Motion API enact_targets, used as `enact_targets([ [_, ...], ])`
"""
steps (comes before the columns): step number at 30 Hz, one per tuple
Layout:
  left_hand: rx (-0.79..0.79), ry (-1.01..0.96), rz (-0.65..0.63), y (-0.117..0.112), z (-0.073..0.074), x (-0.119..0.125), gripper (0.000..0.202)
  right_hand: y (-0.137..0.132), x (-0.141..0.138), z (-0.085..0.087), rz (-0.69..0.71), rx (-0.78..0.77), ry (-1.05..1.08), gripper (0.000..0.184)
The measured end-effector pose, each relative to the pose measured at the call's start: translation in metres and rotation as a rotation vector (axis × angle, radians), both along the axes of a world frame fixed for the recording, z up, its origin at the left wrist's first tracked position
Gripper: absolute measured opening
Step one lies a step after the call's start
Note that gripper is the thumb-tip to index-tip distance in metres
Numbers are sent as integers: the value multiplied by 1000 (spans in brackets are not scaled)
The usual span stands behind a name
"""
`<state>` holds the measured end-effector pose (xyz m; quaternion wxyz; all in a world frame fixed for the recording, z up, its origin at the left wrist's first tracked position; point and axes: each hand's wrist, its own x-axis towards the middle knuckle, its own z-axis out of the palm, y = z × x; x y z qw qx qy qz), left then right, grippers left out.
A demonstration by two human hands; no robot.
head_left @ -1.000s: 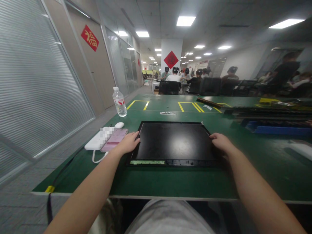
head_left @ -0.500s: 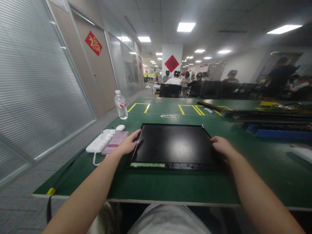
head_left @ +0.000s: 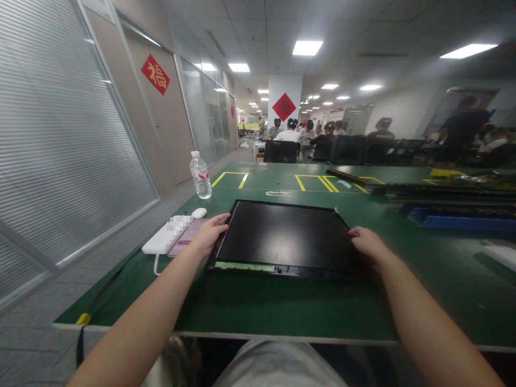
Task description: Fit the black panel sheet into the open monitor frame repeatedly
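Note:
A flat black display panel [head_left: 282, 236] with a green circuit strip along its near edge sits in front of me on the green table [head_left: 282, 306]. My left hand [head_left: 209, 234] grips its left edge and my right hand [head_left: 365, 242] grips its right edge. The panel's far edge is tilted up off the table a little. Both hands have fingers curled around the frame.
Left of the panel lie a pink phone [head_left: 186, 236], a white power bank [head_left: 165, 239] with cable and a white mouse [head_left: 199, 213]. A water bottle [head_left: 200, 175] stands further back. A blue tray [head_left: 459, 220] and stacked parts are at right. Other people sit at distant tables.
The panel's far edge has risen slightly as both hands hold its sides; the bright reflection on its surface is gone.

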<state>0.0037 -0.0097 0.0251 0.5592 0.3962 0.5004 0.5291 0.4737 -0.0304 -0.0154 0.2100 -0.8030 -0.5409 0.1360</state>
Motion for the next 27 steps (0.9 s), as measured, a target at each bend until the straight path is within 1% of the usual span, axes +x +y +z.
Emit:
enact_targets([
  [2,-58,-20,-14,0,1,0,52,0,-1,1,3,-1,0,32],
  [5,-121,-43,-43,-2,1,2,71,0,-1,2,-1,-6,-9,33],
  [7,-138,-60,-45,-3,1,2,82,1,-1,1,-3,1,-19,32],
  [10,-154,-78,-63,-3,1,2,90,2,0,0,-2,22,-35,31],
  [13,-160,-85,-103,-1,-1,0,90,2,1,-2,0,21,-33,32],
  [17,-151,-88,-141,1,-2,-2,80,1,-1,0,-2,-6,-25,34],
  [22,-146,-76,-117,0,-3,0,74,-1,-4,3,1,-24,-31,36],
  [27,-111,-108,-128,-2,-1,1,70,-2,-7,7,10,-36,-36,37],
])
